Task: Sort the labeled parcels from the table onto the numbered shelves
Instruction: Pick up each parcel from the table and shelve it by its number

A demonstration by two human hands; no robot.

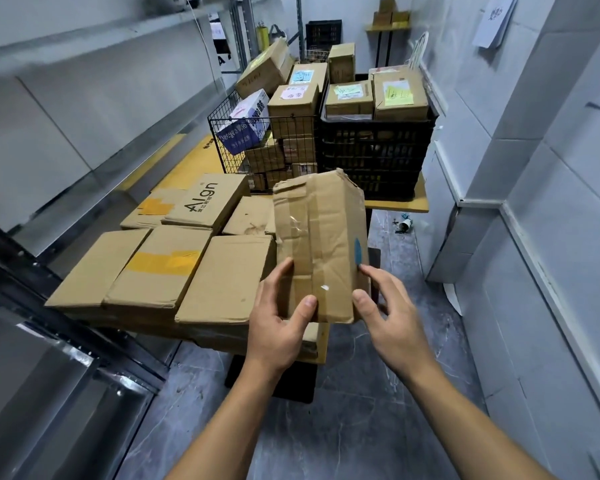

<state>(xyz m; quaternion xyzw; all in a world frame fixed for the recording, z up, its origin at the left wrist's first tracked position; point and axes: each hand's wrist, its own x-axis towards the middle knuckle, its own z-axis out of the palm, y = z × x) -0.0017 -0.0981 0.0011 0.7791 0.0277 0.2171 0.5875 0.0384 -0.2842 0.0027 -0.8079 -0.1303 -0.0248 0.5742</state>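
Note:
A worn, taped cardboard parcel (321, 244) with a blue mark on its right edge is held up in front of me above the table. My left hand (279, 322) grips its lower left corner, thumb on the front face. At the lower right edge my right hand (385, 306) holds it, thumb on the front and fingers behind. No label shows on the face turned to me. Several flat cardboard parcels (187, 268) lie on the wooden table (321, 344) below.
A wire basket (229, 133) and a black plastic crate (374, 157), both stacked with labeled boxes, stand at the far end of the table. Grey metal shelves (84, 109) run along the left. A white wall closes the right side, with a narrow dark floor aisle between.

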